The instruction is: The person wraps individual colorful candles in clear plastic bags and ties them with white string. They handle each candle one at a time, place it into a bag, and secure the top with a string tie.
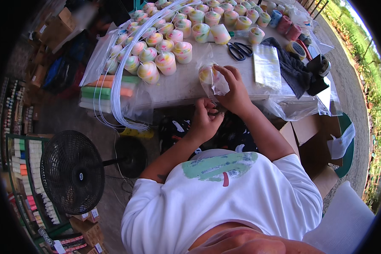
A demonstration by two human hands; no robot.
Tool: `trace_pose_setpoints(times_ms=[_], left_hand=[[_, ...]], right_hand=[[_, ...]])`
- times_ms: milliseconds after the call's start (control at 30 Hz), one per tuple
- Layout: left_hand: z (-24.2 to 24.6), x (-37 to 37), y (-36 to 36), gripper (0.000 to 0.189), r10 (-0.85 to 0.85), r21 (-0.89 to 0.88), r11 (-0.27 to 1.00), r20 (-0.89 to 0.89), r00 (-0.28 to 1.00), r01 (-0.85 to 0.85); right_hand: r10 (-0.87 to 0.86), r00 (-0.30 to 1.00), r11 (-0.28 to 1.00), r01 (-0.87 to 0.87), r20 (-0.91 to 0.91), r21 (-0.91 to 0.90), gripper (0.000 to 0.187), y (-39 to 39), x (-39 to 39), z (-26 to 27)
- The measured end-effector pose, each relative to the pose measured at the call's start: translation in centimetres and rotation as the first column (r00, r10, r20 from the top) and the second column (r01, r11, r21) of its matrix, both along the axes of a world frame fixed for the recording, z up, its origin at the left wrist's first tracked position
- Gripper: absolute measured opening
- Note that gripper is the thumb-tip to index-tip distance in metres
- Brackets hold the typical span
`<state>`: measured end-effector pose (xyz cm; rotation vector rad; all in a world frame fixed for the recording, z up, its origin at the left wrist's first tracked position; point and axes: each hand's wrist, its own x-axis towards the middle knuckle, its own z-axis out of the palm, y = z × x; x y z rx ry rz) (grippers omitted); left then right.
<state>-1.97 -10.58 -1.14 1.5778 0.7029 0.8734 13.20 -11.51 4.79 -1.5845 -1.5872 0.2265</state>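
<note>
A multicoloured cup-shaped candle (207,73) lies inside a clear plastic bag near the table's front edge. My right hand (233,90) grips the bagged candle from its right side, fingertips on its top. Just below, at the edge of the table, my left hand (206,117) has its fingers bent close to the bag's lower end; what lies between them is hard to make out. Behind the bag are dark-handled scissors (239,51), and to its right is a stack of clear plastic bags (266,67). Many similar candles (166,63) stand at the left and back.
A bundle of white wicks (118,79) hangs over the table's left edge, across bagged coloured candles (96,92). A dark cloth (284,63) and a tape roll (296,49) lie at the right. A black fan (72,173) stands at the left, an open cardboard box (314,136) at the right.
</note>
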Motion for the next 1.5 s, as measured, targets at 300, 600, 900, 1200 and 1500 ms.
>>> trace_pose_setpoints(times_ms=[300,600,900,1200,1500], left_hand=[[1.1,1.0,2.5,0.031,-0.037,-0.607,0.787,0.132,0.991,0.110],[0.6,0.6,1.3,0.032,-0.016,-0.098,0.995,-0.147,0.989,0.002],[1.2,0.2,2.0,0.025,-0.067,0.018,0.997,-0.276,0.959,0.075],[9.1,0.0,3.7,0.028,0.501,0.884,0.447,-0.120,0.857,-0.138],[7.2,-0.3,4.2,0.010,0.293,0.889,0.453,-0.085,0.952,-0.060]], right_hand=[[0.103,0.987,0.987,-0.087,-0.125,0.133,0.079,2.3,-0.7,-1.0],[-0.135,0.989,0.983,0.140,-0.054,0.115,0.057,2.8,-2.5,-1.5],[-0.150,0.988,0.979,0.152,-0.026,0.134,0.046,3.5,-1.9,-1.1],[-0.007,0.998,0.979,-0.005,0.057,0.204,0.062,3.3,-1.5,-0.1],[-0.068,0.965,0.986,0.026,0.253,0.166,0.048,3.4,-1.1,-0.6]])
